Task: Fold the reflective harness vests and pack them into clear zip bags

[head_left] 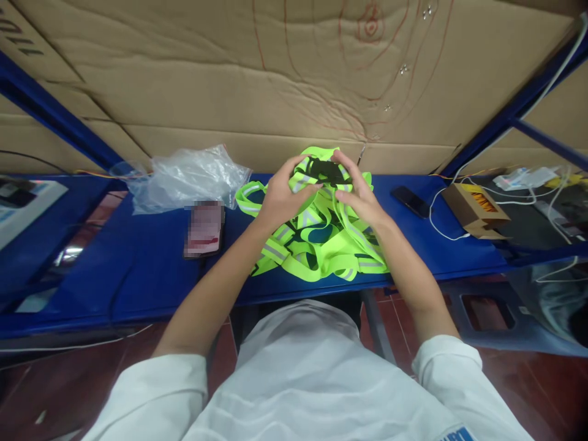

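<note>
In the head view, both of the person's hands meet over a loose heap of neon yellow-green straps [321,260] with silver reflective bands, which lies near the middle of the blue worktop [156,263]. The left hand [282,193] has its grip closed on the left side of a gathered bunch of strap at the far end of the heap, its thumb pointing right across the near face. The right hand [361,193] grips the same bunch from the right, fingers over the far edge and thumb lower down. Between the two hands sits a black buckle [324,170], partly covered by the strap; whether its halves are joined cannot be told.

To the left of the heap lies a crumpled clear plastic bag [193,177], and just on its near side a phone [204,229] with a pixelated screen. To the right, a dark phone [410,201] lies flat, well apart from the hands. Farther right stands a small open cardboard box [463,208] with orange pieces inside, a white cable [432,223] looping past its left side. Cardboard sheeting [206,92] with red pen lines rises along the far edge.
</note>
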`<action>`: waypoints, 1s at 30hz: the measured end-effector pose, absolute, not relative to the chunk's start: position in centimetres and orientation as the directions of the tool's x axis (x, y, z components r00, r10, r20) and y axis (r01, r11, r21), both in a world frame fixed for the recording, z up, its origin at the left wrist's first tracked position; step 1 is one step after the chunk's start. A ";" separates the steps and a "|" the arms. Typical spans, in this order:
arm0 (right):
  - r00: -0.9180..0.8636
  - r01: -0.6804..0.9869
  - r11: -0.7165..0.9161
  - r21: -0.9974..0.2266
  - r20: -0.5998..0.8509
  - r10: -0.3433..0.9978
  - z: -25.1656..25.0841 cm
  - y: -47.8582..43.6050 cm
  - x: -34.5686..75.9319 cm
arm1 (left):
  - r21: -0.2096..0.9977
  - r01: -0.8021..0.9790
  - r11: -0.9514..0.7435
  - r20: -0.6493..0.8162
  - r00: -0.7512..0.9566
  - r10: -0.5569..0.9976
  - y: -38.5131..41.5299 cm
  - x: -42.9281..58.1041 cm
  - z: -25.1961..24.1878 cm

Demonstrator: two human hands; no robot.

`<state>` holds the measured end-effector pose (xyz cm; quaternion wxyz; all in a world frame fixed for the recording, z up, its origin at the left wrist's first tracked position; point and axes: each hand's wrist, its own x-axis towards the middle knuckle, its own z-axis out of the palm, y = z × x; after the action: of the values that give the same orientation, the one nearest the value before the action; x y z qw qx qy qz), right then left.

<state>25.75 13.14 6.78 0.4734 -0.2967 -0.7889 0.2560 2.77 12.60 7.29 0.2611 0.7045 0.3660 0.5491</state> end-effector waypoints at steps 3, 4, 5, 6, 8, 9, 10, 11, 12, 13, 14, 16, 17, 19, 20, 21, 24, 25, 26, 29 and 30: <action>-0.359 0.181 0.708 -0.683 0.625 0.694 9.8 13.6 25.9 | 0.716 0.126 -0.687 0.677 0.112 0.727 13.3 2.8 10.6; -0.335 0.194 0.717 -0.669 0.642 0.690 11.1 13.7 25.7 | 0.701 0.087 -0.707 0.700 0.100 0.707 13.4 2.9 11.9; -0.310 0.210 0.719 -0.663 0.652 0.692 12.4 13.7 25.4 | 0.688 0.042 -0.724 0.720 0.086 0.689 13.4 3.1 13.3; -0.287 0.218 0.708 -0.672 0.649 0.704 13.8 13.5 25.1 | 0.679 -0.008 -0.734 0.733 0.068 0.677 13.3 3.2 14.6; -0.245 0.183 0.650 -0.738 0.606 0.757 16.3 12.7 24.2 | 0.692 -0.118 -0.713 0.720 0.040 0.692 12.6 3.4 16.8; -0.216 0.147 0.618 -0.773 0.584 0.782 17.4 12.1 23.8 | 0.722 -0.165 -0.672 0.687 0.055 0.725 12.2 3.4 17.5; -0.187 0.105 0.594 -0.798 0.571 0.800 18.3 11.5 23.5 | 0.767 -0.201 -0.609 0.635 0.103 0.766 11.8 3.3 18.0; -0.174 0.071 0.581 -0.811 0.563 0.808 18.9 10.9 23.2 | 0.819 -0.223 -0.530 0.568 0.176 0.804 11.4 3.2 18.3; -0.178 0.037 0.565 -0.824 0.551 0.816 19.4 10.5 22.9 | 0.864 -0.233 -0.447 0.498 0.264 0.826 11.3 3.0 18.3; -0.201 0.011 0.543 -0.839 0.530 0.824 19.7 10.1 22.8 | 0.896 -0.237 -0.375 0.439 0.350 0.827 11.2 2.7 18.2; -0.239 -0.009 0.511 -0.860 0.498 0.834 19.8 9.9 22.6 | 0.916 -0.240 -0.320 0.396 0.426 0.814 11.3 2.4 17.9; -0.307 -0.043 0.423 -0.905 0.415 0.856 19.7 10.0 22.5 | 0.929 -0.271 -0.252 0.361 0.524 0.771 11.9 1.8 17.4; -0.322 -0.059 0.385 -0.921 0.383 0.866 19.6 10.2 22.4 | 0.931 -0.290 -0.221 0.353 0.559 0.751 12.2 1.6 17.1; -0.314 -0.103 0.330 -0.938 0.345 0.884 19.4 10.5 22.2 | 0.932 -0.329 -0.150 0.331 0.606 0.723 12.8 1.3 16.7; -0.299 -0.124 0.312 -0.942 0.335 0.894 19.3 10.7 22.1 | 0.929 -0.351 -0.117 0.324 0.619 0.716 13.0 1.1 16.6; -0.287 -0.139 0.295 -0.946 0.323 0.902 19.2 10.8 22.1 | 0.923 -0.376 -0.086 0.322 0.625 0.711 13.2 1.0 16.5; -0.293 -0.169 0.245 -0.955 0.286 0.912 19.2 11.0 22.3 | 0.894 -0.449 0.000 0.319 0.636 0.702 13.6 0.8 16.1; -0.303 -0.179 0.237 -0.955 0.282 0.910 19.1 11.1 22.5 | 0.889 -0.457 0.024 0.313 0.645 0.697 13.7 0.7 15.9; -0.311 -0.188 0.237 -0.953 0.287 0.906 19.1 11.2 22.6 | 0.888 -0.458 0.038 0.307 0.651 0.694 13.8 0.6 15.6; -0.300 -0.159 0.248 -0.956 0.286 0.910 18.9 11.6 23.0 | 0.882 -0.471 0.011 0.319 0.615 0.721 14.2 0.4 15.0; -0.293 -0.146 0.243 -0.959 0.277 0.915 18.8 11.7 23.1 | 0.878 -0.479 -0.013 0.331 0.588 0.738 14.4 0.4 14.8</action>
<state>23.08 11.69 18.78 0.5033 -0.3167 -0.6070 0.5272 0.36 14.40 14.84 0.6929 0.5601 0.1158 0.4391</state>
